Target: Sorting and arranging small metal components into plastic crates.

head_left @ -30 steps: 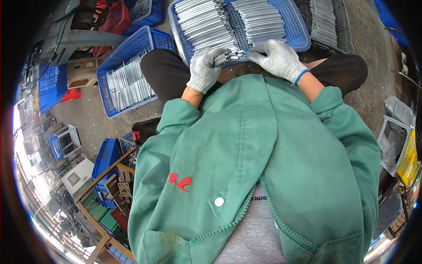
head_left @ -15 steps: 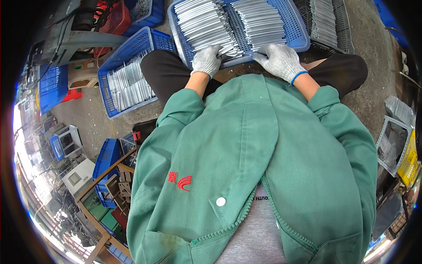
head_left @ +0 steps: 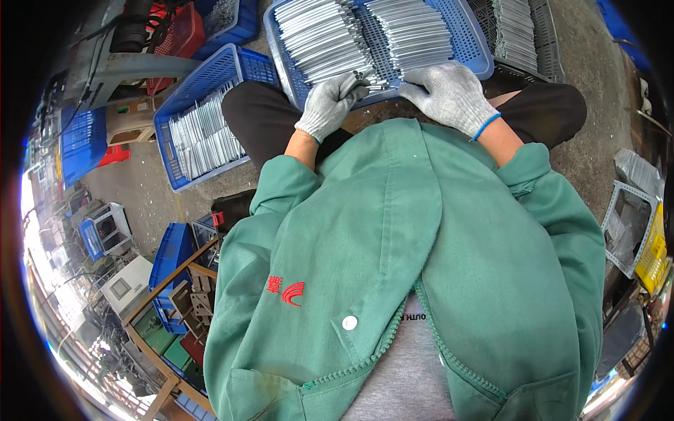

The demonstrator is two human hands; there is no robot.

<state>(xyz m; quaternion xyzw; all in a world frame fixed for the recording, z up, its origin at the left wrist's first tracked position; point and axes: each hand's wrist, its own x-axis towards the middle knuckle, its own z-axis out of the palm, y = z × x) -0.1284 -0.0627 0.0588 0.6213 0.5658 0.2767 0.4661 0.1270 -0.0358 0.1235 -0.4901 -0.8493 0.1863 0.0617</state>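
Observation:
In front of me stands a blue plastic basket point(head_left: 479, 52) holding two rows of thin silvery metal tubes, a left row point(head_left: 319, 42) and a right row point(head_left: 411, 35). My left hand point(head_left: 327, 107), in a grey-white knit glove, is closed around a few metal tubes point(head_left: 360, 76), their ends showing past the fingers at the basket's near side. Gloved likewise, my right hand point(head_left: 453, 97) hovers over the near rim by the right row. Its thumb and fingers are apart, with nothing visible between them.
On the left, a second blue basket point(head_left: 239, 158) holds more short tubes. A dark crate point(head_left: 551, 52) with tubes stands at the right. My bent legs flank the near side of the basket. Further left are a red basket point(head_left: 186, 35) and a grey metal frame point(head_left: 154, 64).
My left hand has drawn back toward me and turned, bringing a few tubes off the left row. The right hand has shifted slightly, its thumb and fingers still apart.

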